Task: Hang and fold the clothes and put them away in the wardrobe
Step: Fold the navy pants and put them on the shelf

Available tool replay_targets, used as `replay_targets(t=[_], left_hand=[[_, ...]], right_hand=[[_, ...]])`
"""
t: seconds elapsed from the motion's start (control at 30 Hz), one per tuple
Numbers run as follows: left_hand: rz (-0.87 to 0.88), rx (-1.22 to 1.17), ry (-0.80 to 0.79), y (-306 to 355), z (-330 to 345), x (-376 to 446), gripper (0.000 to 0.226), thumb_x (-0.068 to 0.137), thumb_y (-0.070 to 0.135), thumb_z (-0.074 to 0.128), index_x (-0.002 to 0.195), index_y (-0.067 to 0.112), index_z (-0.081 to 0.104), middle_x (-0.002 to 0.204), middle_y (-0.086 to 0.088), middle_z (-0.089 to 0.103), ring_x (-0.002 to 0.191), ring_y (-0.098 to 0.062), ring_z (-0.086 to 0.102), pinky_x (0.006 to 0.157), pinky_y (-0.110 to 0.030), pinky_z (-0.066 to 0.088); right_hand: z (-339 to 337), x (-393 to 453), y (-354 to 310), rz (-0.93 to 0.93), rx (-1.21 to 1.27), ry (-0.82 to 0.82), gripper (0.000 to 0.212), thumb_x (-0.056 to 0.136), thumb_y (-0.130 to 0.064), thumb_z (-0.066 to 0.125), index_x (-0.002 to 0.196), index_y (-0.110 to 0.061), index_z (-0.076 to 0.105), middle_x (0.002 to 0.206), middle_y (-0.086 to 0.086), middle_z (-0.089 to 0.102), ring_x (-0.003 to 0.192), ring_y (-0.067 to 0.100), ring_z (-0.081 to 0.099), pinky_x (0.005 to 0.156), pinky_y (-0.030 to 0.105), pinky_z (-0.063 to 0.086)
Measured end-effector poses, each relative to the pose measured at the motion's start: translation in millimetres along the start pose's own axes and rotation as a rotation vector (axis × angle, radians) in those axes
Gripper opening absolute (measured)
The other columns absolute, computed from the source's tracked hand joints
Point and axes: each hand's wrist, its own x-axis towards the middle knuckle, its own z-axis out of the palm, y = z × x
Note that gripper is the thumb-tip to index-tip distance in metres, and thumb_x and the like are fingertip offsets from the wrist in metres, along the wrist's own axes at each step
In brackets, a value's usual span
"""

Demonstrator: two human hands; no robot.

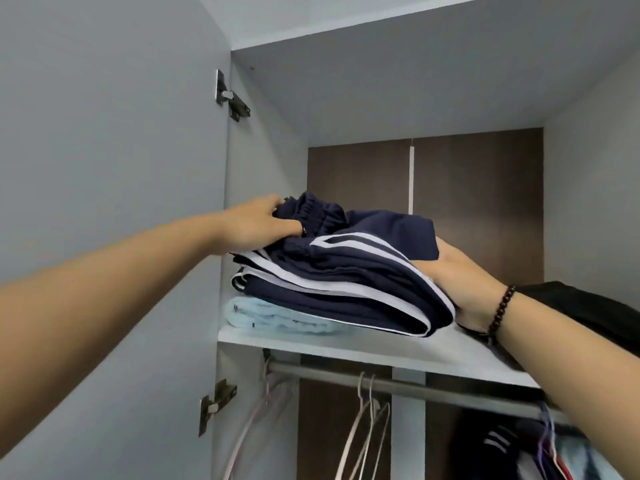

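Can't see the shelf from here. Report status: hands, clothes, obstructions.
Left hand grips navy trousers at the waistband. Right hand holds their right edge. Trousers stacked on blue towel on shelf. Black garment crowds the right.

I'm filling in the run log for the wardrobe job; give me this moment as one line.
stage: placing folded clothes | left hand: grips navy striped pants | right hand: under pants | location: shelf, atop light blue towel
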Motion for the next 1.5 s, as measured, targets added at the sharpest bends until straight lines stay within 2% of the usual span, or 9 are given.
replay_targets(t=[0.3, 0.47, 0.57, 0.73, 0.83, 0.9, 1.07, 1.3, 1.5], left_hand=[[-0.107, 0.268, 0.069, -32, -44, 149, 0.031, 0.080, 0.033, 0.066, 0.099, 0.009, 0.061, 0.090, -0.010, 0.064, 0.070, -0.025, 0.059, 0.060, -0.030, 0.047], [-0.144, 0.490, 0.114, -79, 21, 172, 0.051, 0.091, 0.026, 0.061, 0.134, 0.003, 0.047, 0.136, -0.018, 0.053, 0.122, -0.034, 0.052, 0.095, -0.034, 0.042], [-0.032, 0.337, 0.005, -98, 66, 163, 0.033, 0.100, 0.029, 0.042, 0.127, 0.013, 0.054, 0.129, -0.010, 0.058, 0.115, -0.028, 0.054, 0.095, -0.032, 0.040], [0.218, 0.231, 0.139, -96, 87, 136, 0.026, 0.100, 0.045, 0.032, 0.088, 0.044, 0.055, 0.089, 0.022, 0.061, 0.095, -0.011, 0.056, 0.107, -0.054, 0.029], [0.376, 0.175, 0.050, -79, 89, 121, 0.028, 0.088, 0.064, 0.041, 0.109, 0.052, 0.054, 0.110, 0.032, 0.061, 0.112, 0.006, 0.050, 0.119, -0.049, 0.001], [0.460, 0.246, -0.030, -67, 96, 113, 0.054, 0.073, 0.071, 0.049, 0.124, 0.051, 0.049, 0.120, 0.032, 0.056, 0.122, 0.005, 0.044, 0.119, -0.042, 0.010], [0.570, 0.537, -0.037, -58, 109, 107, 0.048, 0.083, 0.040, 0.066, 0.130, 0.039, 0.054, 0.117, 0.015, 0.054, 0.113, -0.005, 0.048, 0.103, -0.039, 0.034], [0.775, 0.619, 0.207, -63, 110, 103, 0.023, 0.083, 0.009, 0.070, 0.104, 0.019, 0.071, 0.095, 0.005, 0.059, 0.081, -0.021, 0.059, 0.083, -0.045, 0.045], [0.842, 0.730, 0.273, -68, 123, 99, 0.028, 0.070, -0.012, 0.069, 0.089, 0.009, 0.072, 0.080, -0.004, 0.062, 0.064, -0.026, 0.056, 0.054, -0.032, 0.045]], right_hand=[[12, 165, 47, 0.052, 0.103, 0.195, 0.042, 0.080, 0.006, 0.067, 0.118, -0.010, 0.063, 0.107, 0.017, 0.070, 0.088, 0.029, 0.069, 0.069, 0.038, 0.057], [47, 196, 114, 0.389, -0.110, 0.168, 0.025, 0.091, -0.009, 0.057, 0.115, -0.004, 0.062, 0.124, 0.019, 0.060, 0.106, 0.025, 0.058, 0.090, 0.033, 0.048], [50, 206, 121, 0.545, -0.089, 0.232, 0.026, 0.099, -0.012, 0.043, 0.078, -0.022, 0.053, 0.096, 0.007, 0.059, 0.112, 0.028, 0.053, 0.070, 0.019, 0.039], [17, 211, 124, 0.659, 0.038, 0.093, 0.029, 0.089, -0.018, 0.058, 0.115, -0.007, 0.062, 0.108, 0.013, 0.067, 0.092, 0.027, 0.062, 0.085, 0.036, 0.051], [3, 223, 129, 0.675, 0.027, 0.117, 0.034, 0.090, -0.035, 0.057, 0.116, -0.013, 0.061, 0.097, 0.007, 0.069, 0.078, 0.022, 0.065, 0.065, 0.030, 0.055], [-3, 234, 135, 0.678, 0.086, 0.145, 0.032, 0.088, -0.042, 0.056, 0.104, -0.015, 0.063, 0.085, 0.005, 0.067, 0.068, 0.021, 0.063, 0.054, 0.026, 0.051], [-5, 260, 140, 0.666, -0.061, 0.200, 0.023, 0.091, -0.029, 0.057, 0.102, -0.008, 0.056, 0.085, 0.012, 0.063, 0.070, 0.026, 0.059, 0.061, 0.030, 0.049], [-12, 297, 127, 0.247, -0.125, 0.329, 0.043, 0.070, 0.011, 0.060, 0.107, -0.013, 0.058, 0.105, 0.012, 0.065, 0.103, 0.031, 0.062, 0.090, 0.042, 0.054], [-11, 291, 191, 0.454, -0.214, 0.375, 0.045, 0.081, -0.001, 0.056, 0.126, -0.005, 0.055, 0.110, 0.014, 0.063, 0.099, 0.030, 0.059, 0.083, 0.033, 0.049]])
